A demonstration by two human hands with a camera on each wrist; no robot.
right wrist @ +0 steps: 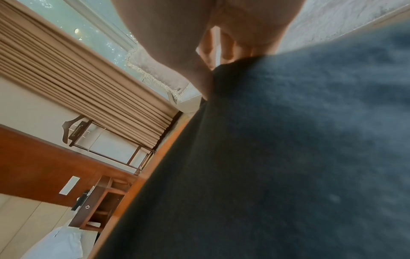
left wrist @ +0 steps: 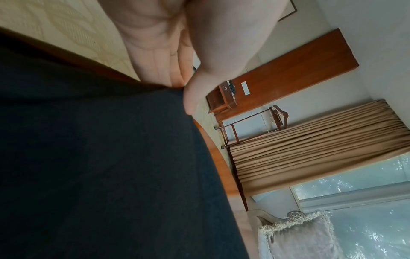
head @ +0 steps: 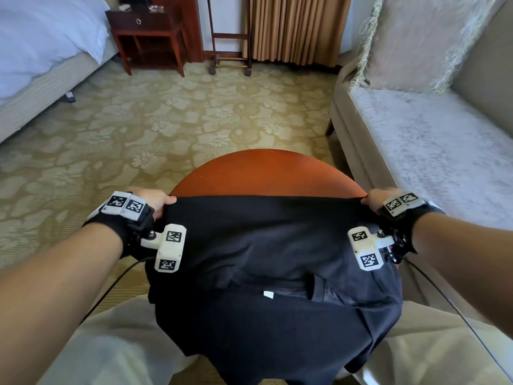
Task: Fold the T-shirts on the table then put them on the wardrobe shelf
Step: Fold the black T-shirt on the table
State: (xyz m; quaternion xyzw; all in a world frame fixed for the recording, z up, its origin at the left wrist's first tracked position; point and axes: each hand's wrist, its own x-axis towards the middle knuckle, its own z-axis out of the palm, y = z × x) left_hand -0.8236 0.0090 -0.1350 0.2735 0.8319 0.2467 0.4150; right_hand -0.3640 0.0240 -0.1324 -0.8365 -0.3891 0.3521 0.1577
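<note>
T-shirt (head: pixel 266 245) between 2 pinching hands

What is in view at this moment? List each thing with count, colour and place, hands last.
T-shirt: one, black, spread over the near part of the table.
Table: one, round, reddish brown, in front of the person.
Sofa: one, pale grey, right.
Cushion: one, pale, fringed, on the sofa.
Bed: one, white, left.
Nightstand: one, dark wood, beside the bed.
Curtain: one, tan, far wall.
Left hand: grips the shirt's far left corner.
Right hand: grips the far right corner.
</note>
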